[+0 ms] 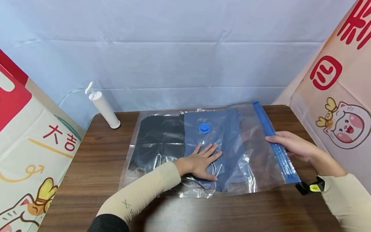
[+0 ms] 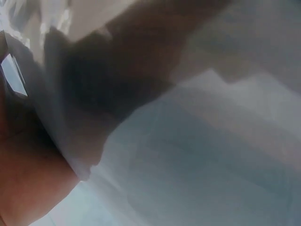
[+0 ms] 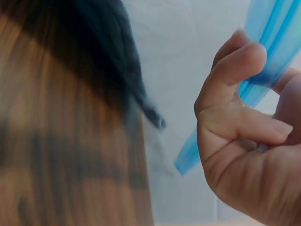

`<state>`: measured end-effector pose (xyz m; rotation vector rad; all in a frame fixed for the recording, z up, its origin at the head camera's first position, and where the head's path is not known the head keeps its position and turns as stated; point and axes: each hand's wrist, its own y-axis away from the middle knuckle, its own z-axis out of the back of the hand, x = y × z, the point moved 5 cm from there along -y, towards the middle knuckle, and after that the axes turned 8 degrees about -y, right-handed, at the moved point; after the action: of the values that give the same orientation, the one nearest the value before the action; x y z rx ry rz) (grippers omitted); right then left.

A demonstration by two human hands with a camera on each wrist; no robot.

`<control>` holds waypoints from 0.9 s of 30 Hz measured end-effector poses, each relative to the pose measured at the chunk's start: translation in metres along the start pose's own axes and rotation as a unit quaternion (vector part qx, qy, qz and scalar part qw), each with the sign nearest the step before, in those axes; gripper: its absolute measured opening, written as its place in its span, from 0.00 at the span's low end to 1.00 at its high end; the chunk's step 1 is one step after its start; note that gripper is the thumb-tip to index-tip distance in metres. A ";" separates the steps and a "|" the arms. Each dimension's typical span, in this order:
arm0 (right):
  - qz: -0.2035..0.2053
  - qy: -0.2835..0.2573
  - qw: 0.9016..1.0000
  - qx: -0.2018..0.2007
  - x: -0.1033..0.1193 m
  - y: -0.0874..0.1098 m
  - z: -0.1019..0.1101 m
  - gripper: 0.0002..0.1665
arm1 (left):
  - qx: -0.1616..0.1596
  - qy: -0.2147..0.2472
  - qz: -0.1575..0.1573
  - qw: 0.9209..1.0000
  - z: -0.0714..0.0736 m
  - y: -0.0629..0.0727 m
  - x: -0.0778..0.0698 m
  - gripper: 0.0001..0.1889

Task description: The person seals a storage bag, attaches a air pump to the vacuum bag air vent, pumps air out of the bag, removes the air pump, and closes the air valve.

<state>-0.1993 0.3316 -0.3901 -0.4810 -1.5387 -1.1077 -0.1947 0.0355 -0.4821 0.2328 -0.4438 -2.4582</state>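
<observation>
A clear vacuum storage bag point(image 1: 249, 161) lies flat across the table, with folded black fabric point(image 1: 162, 132) and blue fabric point(image 1: 232, 129) inside. Its round blue valve point(image 1: 204, 128) sits over the blue fabric. My left hand point(image 1: 201, 162) presses palm down on the bag below the valve, fingers spread. At the bag's right end, my right hand point(image 1: 292, 145) pinches the blue zip strip point(image 1: 265, 120), thumb on top. The right wrist view shows curled fingers point(image 3: 237, 63) against the blue strip, which is lifted there. The left wrist view is blurred, with only part of the hand visible.
A white hand pump point(image 1: 105, 109) with a T-shaped handle stands at the table's back left corner. The brown wooden table point(image 1: 95, 180) is bounded by a pale blue cloth point(image 1: 174, 64) behind and printed cartoon sheets point(image 1: 345, 129) at both sides.
</observation>
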 end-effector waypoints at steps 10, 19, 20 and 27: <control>0.054 -0.048 0.995 0.072 0.050 -0.029 -0.053 0.18 | -0.051 -0.011 -0.010 0.999 -0.003 0.002 -0.001 0.54; 0.057 -0.043 0.997 0.041 0.074 -0.071 -0.108 0.21 | -0.121 -0.002 0.010 0.993 -0.003 0.009 -0.004 0.58; 0.053 -0.043 0.997 0.035 0.075 -0.075 -0.113 0.22 | -0.127 0.002 0.011 0.992 -0.003 0.011 -0.003 0.58; 0.039 -0.054 0.998 -0.012 0.073 -0.101 -0.139 0.23 | -0.181 0.101 0.014 0.978 0.006 0.038 0.011 0.45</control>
<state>-0.2255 0.1483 -0.3710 -0.6203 -1.5891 -1.0550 -0.1838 0.0015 -0.4635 0.3145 0.0893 -2.4034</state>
